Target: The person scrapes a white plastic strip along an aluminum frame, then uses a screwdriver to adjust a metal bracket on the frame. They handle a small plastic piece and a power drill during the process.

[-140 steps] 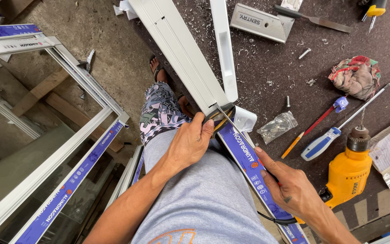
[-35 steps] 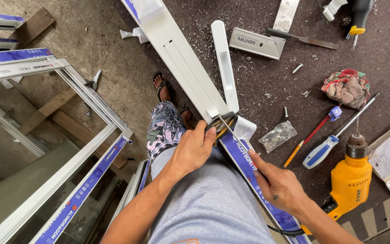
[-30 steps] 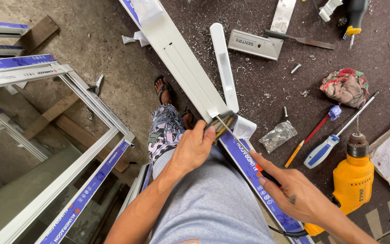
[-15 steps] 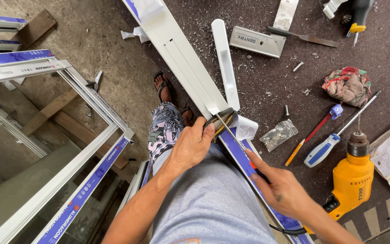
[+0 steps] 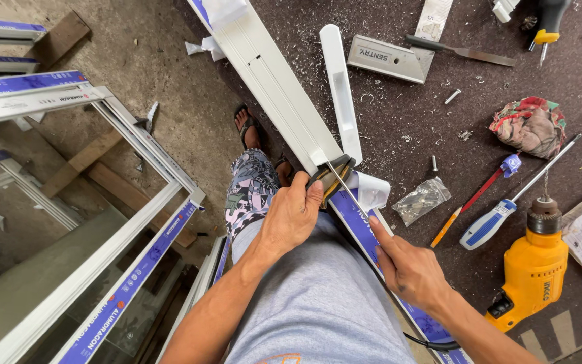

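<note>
My left hand (image 5: 296, 214) grips a black and yellow tool (image 5: 332, 176) held against the near end of a long white aluminium profile (image 5: 274, 84). A thin metal strip (image 5: 346, 190) runs from that tool down to my right hand (image 5: 409, 269). The right forefinger and thumb pinch the strip's end on the blue-filmed profile (image 5: 351, 226) that lies across my lap. A shorter white profile piece (image 5: 339, 87) lies beside the long one.
An orange drill (image 5: 530, 269), a blue-handled screwdriver (image 5: 490, 222), a red-and-yellow pencil-like tool (image 5: 473, 202), a plastic bag of screws (image 5: 422, 200), a rag (image 5: 528, 125) and a metal lock case (image 5: 389, 59) lie on the dark floor to the right. White window frames (image 5: 139, 145) stand to the left.
My right hand has slid up the blue-filmed profile toward my left hand and now meets the strip's end. My left hand stays on the tool.
</note>
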